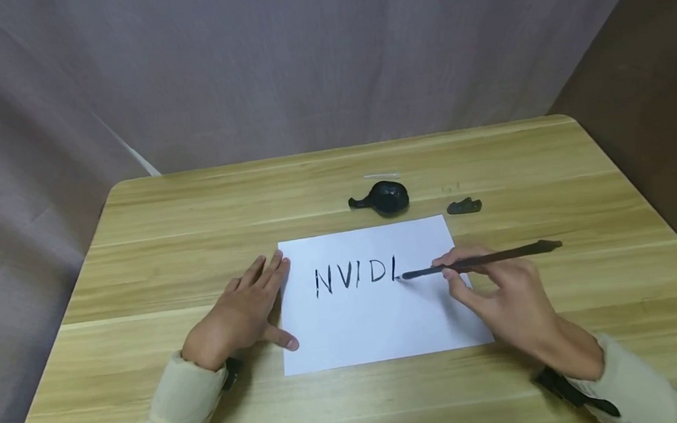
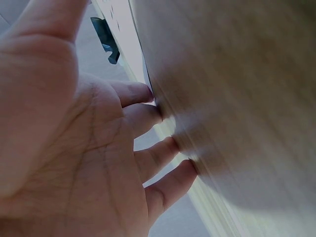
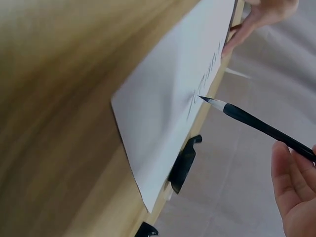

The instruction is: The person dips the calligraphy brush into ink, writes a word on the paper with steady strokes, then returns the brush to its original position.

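A white sheet of paper (image 1: 353, 335) lies on the wooden table, with "NVID" and one more upright stroke in black across its upper half. My left hand (image 1: 239, 313) rests at its left edge, fingers spread, fingertips and thumb on the margin. In the left wrist view its palm (image 2: 94, 143) faces the camera. My right hand (image 1: 512, 301) pinches a dark writing brush (image 1: 495, 257) between thumb and fingers, over the paper's right side. The brush's dark tip (image 3: 203, 98) is right by the last stroke, and its handle slants up to the right.
Behind the paper stands a black gourd-shaped ink dish (image 1: 389, 199). A small dark brush rest (image 1: 464, 206) lies to its right, and a thin clear strip (image 1: 381, 176) behind it. A grey curtain (image 1: 304, 63) hangs beyond the table's far edge.
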